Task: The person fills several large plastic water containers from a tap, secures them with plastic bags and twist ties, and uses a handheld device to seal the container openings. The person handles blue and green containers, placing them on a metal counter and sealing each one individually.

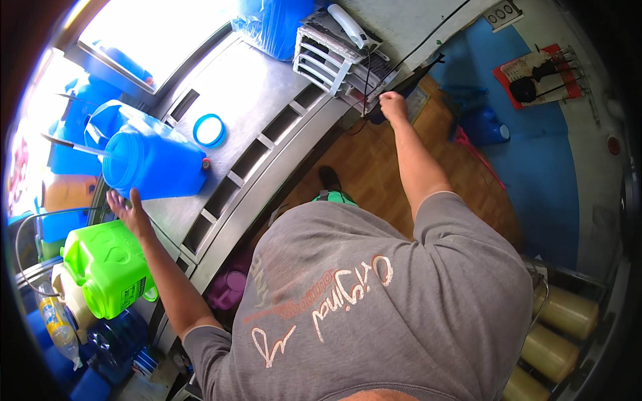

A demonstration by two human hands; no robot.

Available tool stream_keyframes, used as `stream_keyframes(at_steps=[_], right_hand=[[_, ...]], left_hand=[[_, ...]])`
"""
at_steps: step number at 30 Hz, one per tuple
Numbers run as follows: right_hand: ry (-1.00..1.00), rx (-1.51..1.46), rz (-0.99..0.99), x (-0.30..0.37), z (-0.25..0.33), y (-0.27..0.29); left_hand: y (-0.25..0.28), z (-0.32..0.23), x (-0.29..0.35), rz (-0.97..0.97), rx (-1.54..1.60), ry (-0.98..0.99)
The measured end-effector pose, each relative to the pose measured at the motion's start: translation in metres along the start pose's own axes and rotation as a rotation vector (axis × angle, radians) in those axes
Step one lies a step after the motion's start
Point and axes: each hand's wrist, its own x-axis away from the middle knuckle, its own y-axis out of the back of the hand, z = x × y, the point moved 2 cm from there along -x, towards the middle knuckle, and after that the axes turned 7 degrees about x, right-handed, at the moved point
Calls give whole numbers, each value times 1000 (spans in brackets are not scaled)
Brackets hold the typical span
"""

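Grey t-shirt [374,301] fills most of the view up close, soft cotton with pale lettering across it, and both bare arms stretch out from it. Left hand [128,208] lies flat with fingers [115,200] spread apart, touching the bottom edge of the blue jug [155,160] that lies on its side on the steel desk [267,87]. That jug is smooth, slightly see-through plastic, round-bodied, with its wide mouth facing away from the fingers. Its blue-rimmed lid [209,129] sits loose on the desk just beyond it. Below the left fingers is a lime green jug [108,267], chunky and glossy.

Right hand [393,105] is well away on the other side, fingers curled shut around a black handle [408,83] with a thin black cable [428,37] running up from it. Just past those fingers stands a white slatted rack [334,57].

If you ask me, a round jug on slick brushed steel wants to roll, so a flat palm against it is the right idea, and I'd keep that cable clear of the rack.
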Motion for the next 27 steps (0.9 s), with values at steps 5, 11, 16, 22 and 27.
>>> stream_keyframes(at_steps=[5,11,16,22,27], right_hand=[[149,12,-87,-48,0,26],[388,-5,97,-73,42,17],[753,-105,232,-105,50,19],[633,131,255,-112,34,30],[697,440,168,-95,33,22]], left_hand=[[5,80,104,-131,-144,308],[-59,82,253,277,-212,660],[-118,30,258,428,-296,635],[-206,-25,220,566,-335,391],[-362,-67,206,786,-257,303]])
